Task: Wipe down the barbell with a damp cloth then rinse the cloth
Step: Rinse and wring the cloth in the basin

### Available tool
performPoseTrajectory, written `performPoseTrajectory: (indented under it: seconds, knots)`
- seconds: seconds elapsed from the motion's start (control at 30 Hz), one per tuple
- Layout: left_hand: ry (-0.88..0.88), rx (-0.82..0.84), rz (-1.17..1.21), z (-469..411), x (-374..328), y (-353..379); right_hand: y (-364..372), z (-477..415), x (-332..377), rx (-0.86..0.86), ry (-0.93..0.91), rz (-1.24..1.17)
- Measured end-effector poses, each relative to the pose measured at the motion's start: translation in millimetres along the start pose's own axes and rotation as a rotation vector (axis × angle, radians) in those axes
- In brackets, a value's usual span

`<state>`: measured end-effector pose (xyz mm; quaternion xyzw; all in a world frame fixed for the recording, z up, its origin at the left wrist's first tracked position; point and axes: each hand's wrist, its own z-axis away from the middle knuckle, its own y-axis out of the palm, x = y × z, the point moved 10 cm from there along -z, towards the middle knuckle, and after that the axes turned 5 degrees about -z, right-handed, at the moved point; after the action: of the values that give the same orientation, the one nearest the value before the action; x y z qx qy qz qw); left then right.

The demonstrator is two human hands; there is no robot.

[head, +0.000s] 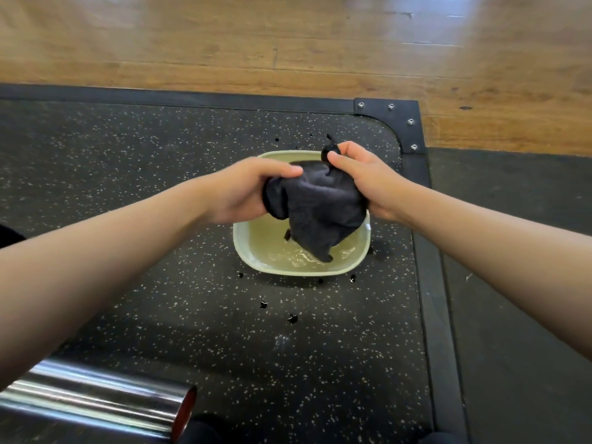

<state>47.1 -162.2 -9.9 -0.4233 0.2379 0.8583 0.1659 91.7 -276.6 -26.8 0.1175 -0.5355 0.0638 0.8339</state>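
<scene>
A dark grey cloth (pixel 317 203) hangs bunched between both hands above a pale green basin (pixel 243 248) of water. My left hand (pixel 246 190) grips the cloth's left end, and my right hand (pixel 362 177) grips its right end, with a twist of cloth poking out above the fingers. The cloth's lower tip touches the rippling water. The chrome sleeve end of the barbell (pixel 96 398) lies at the bottom left, partly cut off by the frame edge.
The basin stands on a black speckled rubber mat (pixel 128 174) with a bolted black corner frame (pixel 403 123). Water drops (pixel 264 305) dot the mat around the basin. Wooden flooring (pixel 224 36) lies beyond, and plain dark matting (pixel 519 251) is on the right.
</scene>
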Motion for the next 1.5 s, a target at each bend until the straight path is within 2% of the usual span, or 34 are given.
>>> performPoseTrajectory:
  seconds: [0.1, 0.17, 0.3, 0.47, 0.73, 0.93, 1.03, 1.13, 1.23, 1.4, 1.5]
  knots:
    - [0.02, -0.048, 0.089, 4, -14, -9, -9, 0, -3, -0.01, 0.028, 0.063]
    - [0.031, -0.09, 0.092, 7, -20, -17, -8, 2, -6, 0.046, 0.066, 0.027]
    - [0.112, -0.075, 0.149, 11, -29, -19, -3, 7, -6, 0.139, 0.099, -0.054]
    - [0.203, -0.102, 0.11, 11, -32, -28, 3, 9, -6, 0.197, 0.093, -0.07]
    - [0.167, -0.11, 0.091, 13, -21, -30, 10, 5, 2, 0.24, 0.056, -0.091]
    - [0.107, -0.094, -0.073, 13, -14, -29, 5, 8, 21, 0.24, -0.004, -0.113]
    - [0.168, -0.184, -0.267, 14, -20, -34, 3, 9, 28, 0.257, -0.025, -0.083]
    - [0.295, -0.375, -0.52, 21, -37, -48, -3, 11, 34, 0.224, -0.058, -0.055]
    - [0.357, -0.56, -0.566, 33, -49, -62, -10, 11, 37, 0.173, -0.11, -0.013]
    - [0.343, -0.556, -0.508, 39, -50, -73, -20, 15, 45, 0.138, -0.15, -0.047]
    - [0.282, -0.604, -0.633, 44, -46, -84, -27, 16, 47, 0.144, -0.135, -0.072]
